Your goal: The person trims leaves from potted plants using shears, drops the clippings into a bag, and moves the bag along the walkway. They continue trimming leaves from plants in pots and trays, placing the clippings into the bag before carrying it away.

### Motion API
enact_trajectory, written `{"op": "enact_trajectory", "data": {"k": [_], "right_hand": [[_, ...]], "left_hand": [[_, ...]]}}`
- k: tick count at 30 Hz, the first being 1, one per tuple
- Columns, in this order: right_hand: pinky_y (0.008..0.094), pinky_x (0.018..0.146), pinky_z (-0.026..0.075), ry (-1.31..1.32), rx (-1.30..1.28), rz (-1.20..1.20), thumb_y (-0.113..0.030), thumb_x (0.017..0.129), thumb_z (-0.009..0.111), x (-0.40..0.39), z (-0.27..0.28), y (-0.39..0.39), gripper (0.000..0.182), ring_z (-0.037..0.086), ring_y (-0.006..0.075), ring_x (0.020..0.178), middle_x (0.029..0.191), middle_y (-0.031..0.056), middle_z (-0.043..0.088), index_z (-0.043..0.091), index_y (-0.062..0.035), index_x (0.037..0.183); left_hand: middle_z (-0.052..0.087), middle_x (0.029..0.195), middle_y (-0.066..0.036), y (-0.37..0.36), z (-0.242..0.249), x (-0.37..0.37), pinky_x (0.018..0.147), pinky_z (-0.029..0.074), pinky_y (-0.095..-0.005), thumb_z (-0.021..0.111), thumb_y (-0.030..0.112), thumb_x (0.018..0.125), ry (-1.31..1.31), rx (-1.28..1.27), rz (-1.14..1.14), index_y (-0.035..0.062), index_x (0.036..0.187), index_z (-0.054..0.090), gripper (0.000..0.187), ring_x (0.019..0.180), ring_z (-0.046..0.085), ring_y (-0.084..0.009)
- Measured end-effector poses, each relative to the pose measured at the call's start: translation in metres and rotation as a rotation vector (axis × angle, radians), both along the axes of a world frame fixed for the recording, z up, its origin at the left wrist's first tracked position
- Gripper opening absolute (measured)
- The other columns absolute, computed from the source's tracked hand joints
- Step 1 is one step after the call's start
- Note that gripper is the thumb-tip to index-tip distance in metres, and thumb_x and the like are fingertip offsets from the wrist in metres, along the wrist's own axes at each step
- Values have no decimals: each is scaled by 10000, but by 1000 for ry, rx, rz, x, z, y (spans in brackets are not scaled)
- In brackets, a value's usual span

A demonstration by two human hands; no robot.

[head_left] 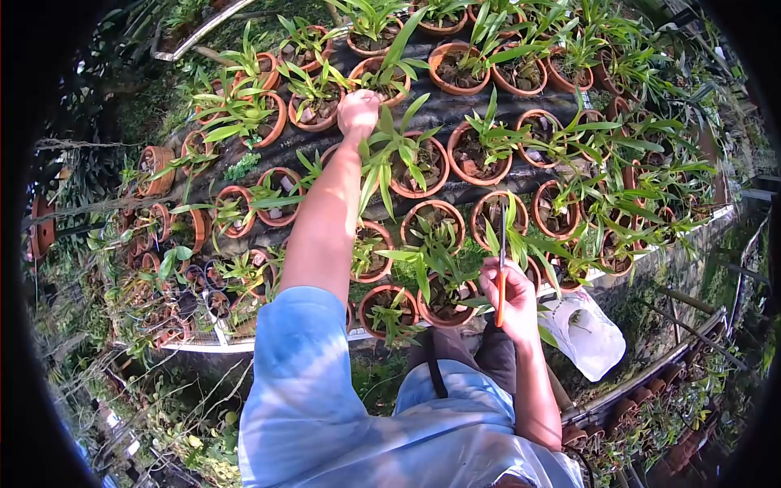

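Observation:
My left hand [359,112] reaches far forward among the potted plants, its fingers curled. What they hold, if anything, is hidden from me. Just beyond it is a clay pot [381,80] with a long-leaved plant, and a second clay pot [316,111] lies to its left. Close to my body, my right hand [512,302] is closed around the orange handles of a pair of scissors [500,297]. The narrow blades point away from me, over the nearer pots, and look shut. Green leaves [427,264] spread beside that hand.
Many clay pots stand in rows on a dark corrugated surface [325,154] with a pale front edge [220,348]. A whitish plastic bag [587,337] with some plant matter hangs or lies at the right front. Dry twigs [191,390] stick out at the lower left.

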State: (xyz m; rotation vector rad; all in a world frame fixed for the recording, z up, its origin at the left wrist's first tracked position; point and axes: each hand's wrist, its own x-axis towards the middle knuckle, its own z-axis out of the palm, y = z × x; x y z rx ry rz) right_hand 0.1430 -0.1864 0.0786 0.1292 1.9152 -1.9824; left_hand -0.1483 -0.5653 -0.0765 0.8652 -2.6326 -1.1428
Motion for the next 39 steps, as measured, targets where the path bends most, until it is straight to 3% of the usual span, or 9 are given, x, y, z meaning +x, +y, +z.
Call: {"op": "enact_trajectory", "data": {"k": [8,16,19,23,25,30,35,37,39], "right_hand": [[300,907,535,-30,-7,-4,-17,875,740,1,-4,-2,131,638,129,1021,1203,57,609,679,-27,990],[315,937,522,-44,-15,-27,-15,868,731,9,-16,4,128,624,146,1063,1178,57,614,666,-26,978],[314,935,523,-48,-42,-52,-19,867,733,9,-17,9,138,625,144,1063,1183,54,615,664,-30,987],[309,924,530,-40,-52,-63,-23,880,723,7,-15,10,120,628,141,1059,1204,58,612,665,-32,985],[306,908,537,-62,-63,-73,-30,884,726,6,-9,8,113,635,137,1040,1205,57,612,668,-33,981],[285,901,503,-36,-55,-46,6,911,707,6,3,12,102,616,133,1045,1225,63,621,690,-38,1002],[270,865,485,-36,-109,-74,-12,909,720,10,14,17,69,613,112,974,1189,54,633,696,-31,971],[308,920,519,14,-73,-33,14,900,708,18,3,29,105,616,132,1051,1228,61,599,672,-27,990],[270,845,524,-6,-75,-61,0,908,710,26,4,37,96,617,106,949,1165,41,616,683,-42,990]], "left_hand": [[763,994,-61,26,39,4,880,532,-349,720,433,846,-73,-111,-253,175,1119,766,378,960,712,-226],[747,835,-80,42,63,-14,821,509,-399,492,666,952,-136,-70,-58,142,893,790,605,879,707,-264],[758,831,-61,20,36,-21,746,530,-303,563,521,997,133,318,-169,42,952,788,531,785,708,-133],[741,817,-37,7,26,-21,669,517,-251,655,411,980,39,225,-104,18,982,771,410,691,664,-78],[711,694,-69,10,31,-11,666,502,-316,693,435,937,114,115,-84,17,806,739,440,631,649,-149],[714,731,-76,-15,-8,20,697,517,-326,717,229,883,308,96,-36,17,884,741,213,670,651,-148],[683,695,-43,21,96,85,644,486,-291,698,253,944,397,270,99,9,889,711,250,632,599,-103],[646,668,-30,52,164,132,592,456,-287,679,246,969,361,223,47,8,861,673,261,602,565,-102],[619,655,-30,63,164,172,548,423,-285,650,214,986,440,125,-138,9,822,642,262,568,532,-114]]}}
